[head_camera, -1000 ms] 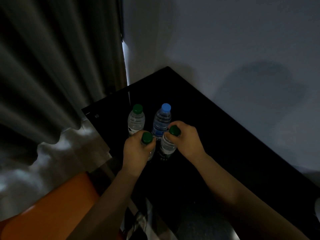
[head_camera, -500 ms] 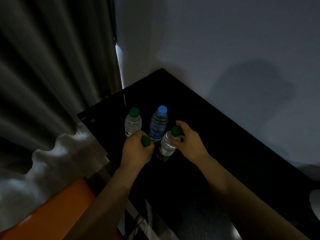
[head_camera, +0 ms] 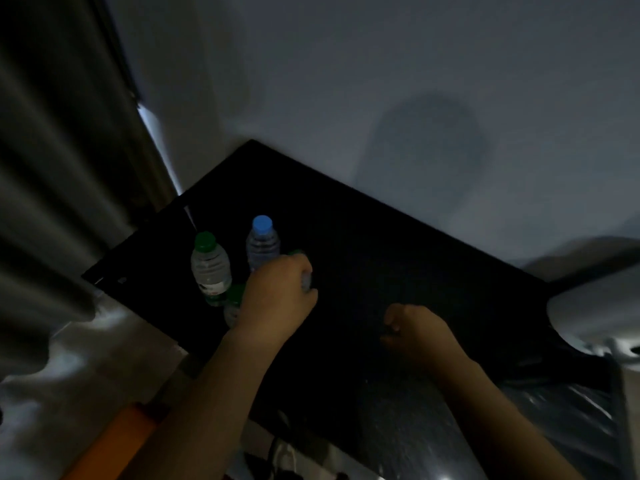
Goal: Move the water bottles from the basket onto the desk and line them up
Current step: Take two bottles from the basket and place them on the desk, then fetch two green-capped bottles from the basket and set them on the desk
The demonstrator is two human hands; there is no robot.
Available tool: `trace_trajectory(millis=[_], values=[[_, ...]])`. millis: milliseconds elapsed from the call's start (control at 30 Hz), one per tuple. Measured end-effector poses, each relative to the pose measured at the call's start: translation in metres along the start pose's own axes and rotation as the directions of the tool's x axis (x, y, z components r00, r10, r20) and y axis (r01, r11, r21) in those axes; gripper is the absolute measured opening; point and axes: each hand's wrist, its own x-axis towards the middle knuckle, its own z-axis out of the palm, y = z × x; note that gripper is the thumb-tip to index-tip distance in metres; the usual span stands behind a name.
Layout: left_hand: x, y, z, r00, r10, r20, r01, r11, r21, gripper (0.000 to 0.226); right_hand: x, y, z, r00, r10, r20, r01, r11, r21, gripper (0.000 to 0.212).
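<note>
Several clear water bottles stand near the left corner of the black desk (head_camera: 381, 251). A green-capped bottle (head_camera: 210, 270) is at the far left and a blue-capped bottle (head_camera: 262, 244) is beside it. In front of them a second green-capped bottle (head_camera: 232, 304) shows partly beside my left hand (head_camera: 277, 294). That hand is curled over a third green-capped bottle (head_camera: 306, 279), of which only the cap edge and a bit of the side show. My right hand (head_camera: 417, 332) hovers over the bare desk to the right, with its fingers loosely curled on nothing.
A grey curtain (head_camera: 69, 150) hangs at the left and a pale wall (head_camera: 381, 81) runs behind the desk. An orange object (head_camera: 117, 441) lies low at the left. A pale rounded object (head_camera: 595, 313) and a dark, shiny wrapped shape (head_camera: 571, 407) sit at the right edge.
My right hand has let go of its green-capped bottle and drawn back to the right. My left hand has shifted right onto that bottle. The view has swung right.
</note>
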Motion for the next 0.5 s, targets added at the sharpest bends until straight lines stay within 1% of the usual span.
trace_trajectory(millis=[67, 133, 200, 300, 400, 500], values=[[0.002, 0.018, 0.008, 0.999, 0.037, 0.028, -0.037, 0.999, 0.008, 0.027, -0.012, 0.015, 0.004, 0.998, 0.055, 0.004, -0.055, 0.998, 0.002, 0.027], [0.003, 0.036, 0.019, 0.994, 0.077, 0.075, -0.079, 0.997, 0.021, 0.034, -0.030, 0.031, 0.005, 0.993, 0.108, -0.036, -0.107, 0.994, 0.033, 0.022], [0.002, 0.056, 0.033, 0.982, 0.115, 0.147, -0.122, 0.992, 0.039, 0.035, -0.049, 0.048, 0.008, 0.983, 0.166, -0.078, -0.160, 0.985, 0.071, 0.018], [-0.004, 0.089, 0.057, 0.954, 0.156, 0.257, -0.182, 0.980, 0.080, 0.036, -0.084, 0.075, 0.015, 0.962, 0.246, -0.119, -0.227, 0.962, 0.150, 0.020], [-0.020, 0.127, 0.085, 0.928, 0.190, 0.322, -0.250, 0.956, 0.156, 0.038, -0.124, 0.104, 0.025, 0.927, 0.340, -0.160, -0.296, 0.923, 0.248, 0.021], [-0.042, 0.164, 0.114, 0.891, 0.242, 0.383, -0.335, 0.922, 0.196, 0.040, -0.171, 0.129, 0.038, 0.870, 0.457, -0.185, -0.373, 0.856, 0.360, 0.023]])
